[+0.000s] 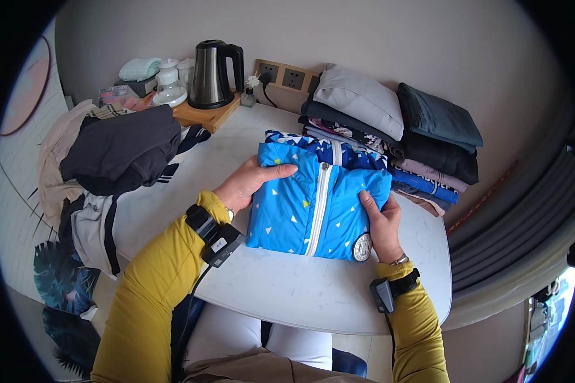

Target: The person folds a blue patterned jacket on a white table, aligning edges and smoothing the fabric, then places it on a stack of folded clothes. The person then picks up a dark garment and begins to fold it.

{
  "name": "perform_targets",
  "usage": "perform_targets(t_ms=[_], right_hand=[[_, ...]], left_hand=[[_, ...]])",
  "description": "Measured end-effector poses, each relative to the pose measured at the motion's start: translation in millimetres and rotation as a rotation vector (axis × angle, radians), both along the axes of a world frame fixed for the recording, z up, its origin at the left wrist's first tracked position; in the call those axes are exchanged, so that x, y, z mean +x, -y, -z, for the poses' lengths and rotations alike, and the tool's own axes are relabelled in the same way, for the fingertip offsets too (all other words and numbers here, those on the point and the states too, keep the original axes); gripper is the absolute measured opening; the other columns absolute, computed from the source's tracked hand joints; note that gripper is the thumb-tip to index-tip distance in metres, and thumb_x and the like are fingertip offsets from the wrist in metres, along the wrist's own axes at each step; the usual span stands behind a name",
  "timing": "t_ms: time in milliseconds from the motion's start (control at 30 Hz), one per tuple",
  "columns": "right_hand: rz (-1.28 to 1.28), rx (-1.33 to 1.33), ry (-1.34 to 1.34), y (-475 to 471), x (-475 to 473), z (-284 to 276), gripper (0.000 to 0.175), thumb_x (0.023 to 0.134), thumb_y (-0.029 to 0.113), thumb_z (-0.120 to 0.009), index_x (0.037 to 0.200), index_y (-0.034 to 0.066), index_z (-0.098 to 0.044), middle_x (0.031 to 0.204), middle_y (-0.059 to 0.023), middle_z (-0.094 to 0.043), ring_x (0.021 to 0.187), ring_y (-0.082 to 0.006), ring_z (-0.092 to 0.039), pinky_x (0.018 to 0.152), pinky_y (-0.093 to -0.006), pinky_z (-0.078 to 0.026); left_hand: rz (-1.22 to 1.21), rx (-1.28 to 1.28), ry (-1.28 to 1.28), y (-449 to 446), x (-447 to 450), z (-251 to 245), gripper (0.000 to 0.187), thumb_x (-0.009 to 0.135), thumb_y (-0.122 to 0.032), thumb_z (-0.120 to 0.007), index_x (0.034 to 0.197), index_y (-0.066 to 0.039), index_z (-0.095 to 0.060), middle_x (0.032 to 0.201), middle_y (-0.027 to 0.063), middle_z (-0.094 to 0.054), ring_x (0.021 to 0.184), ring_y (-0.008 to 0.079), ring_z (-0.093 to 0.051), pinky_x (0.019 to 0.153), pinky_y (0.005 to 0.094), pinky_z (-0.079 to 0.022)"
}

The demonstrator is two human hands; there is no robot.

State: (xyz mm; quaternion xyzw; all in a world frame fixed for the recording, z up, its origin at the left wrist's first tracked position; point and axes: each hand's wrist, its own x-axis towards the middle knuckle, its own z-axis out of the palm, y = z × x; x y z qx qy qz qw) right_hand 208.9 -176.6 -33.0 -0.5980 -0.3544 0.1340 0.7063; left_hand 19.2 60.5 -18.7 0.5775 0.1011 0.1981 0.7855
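Observation:
A folded bright blue zip jacket (287,210) with small triangles, a white zipper and a round badge lies before me on the white table. My left hand (249,182) grips its upper left edge, the thumb on top of the fabric. On the right side, my right hand (385,222) holds the edge, thumb in front and fingers partly hidden behind the cloth. Dark blue patterned fabric (354,155) with a white zipper shows just behind the upper edge; whether it belongs to the same garment I cannot tell.
Folded clothes stand in two stacks, one topped by a light grey garment (359,100), the other by dark trousers (438,115). Loose clothes (120,143) are heaped at the left. An electric kettle (211,79) stands on a wooden tray (206,115) near a wall socket strip (285,76).

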Motion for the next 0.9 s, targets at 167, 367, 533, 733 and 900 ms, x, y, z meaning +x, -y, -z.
perform_targets(t_ms=[167,367,533,733,900], right_hand=[[-0.026,0.019,-0.005,0,0,2,0.04,0.092,0.02,-0.08,0.122,-0.0031,-0.066,0.11,-0.0105,-0.074,0.094,-0.0146,-0.069,0.087,-0.029,-0.057],[-0.04,0.033,0.0,0,2,3,0.038,0.093,0.02,-0.08,0.121,-0.0027,-0.067,0.109,-0.0095,-0.074,0.094,-0.014,-0.069,0.086,-0.0286,-0.057],[-0.063,0.01,0.022,2,3,1,0.038,0.093,0.02,-0.079,0.121,-0.0029,-0.067,0.109,-0.009,-0.074,0.094,-0.0132,-0.068,0.085,-0.0279,-0.057],[-0.144,-0.062,0.024,2,2,-2,0.038,0.094,0.021,-0.078,0.122,-0.002,-0.066,0.112,-0.0087,-0.073,0.096,-0.0133,-0.068,0.087,-0.0282,-0.056],[-0.154,-0.093,0.017,3,2,-1,0.039,0.095,0.022,-0.077,0.123,-0.0017,-0.065,0.113,-0.0085,-0.073,0.098,-0.0135,-0.068,0.089,-0.0286,-0.056]], left_hand=[[0.015,-0.006,-0.009,-1,-1,0,0.049,0.087,-0.022,-0.084,0.13,-0.009,-0.064,0.124,0.0079,-0.071,0.112,0.0216,-0.067,0.102,0.0365,-0.052],[-0.062,-0.01,0.049,-2,1,0,0.053,0.087,-0.021,-0.084,0.132,-0.008,-0.061,0.125,0.007,-0.069,0.113,0.0212,-0.066,0.101,0.0361,-0.052],[-0.172,0.046,0.254,-4,6,-3,0.054,0.087,-0.019,-0.084,0.134,-0.01,-0.058,0.12,0.0045,-0.067,0.109,0.0189,-0.065,0.097,0.0328,-0.054],[-0.274,0.032,0.232,-14,11,5,0.033,0.096,-0.016,-0.074,0.126,-0.011,-0.061,0.109,0.0032,-0.069,0.097,0.0109,-0.067,0.085,0.0251,-0.055],[-0.317,0.077,0.268,-13,14,9,0.026,0.097,-0.018,-0.073,0.121,-0.01,-0.063,0.101,0.001,-0.07,0.092,0.0077,-0.065,0.081,0.0224,-0.054]])
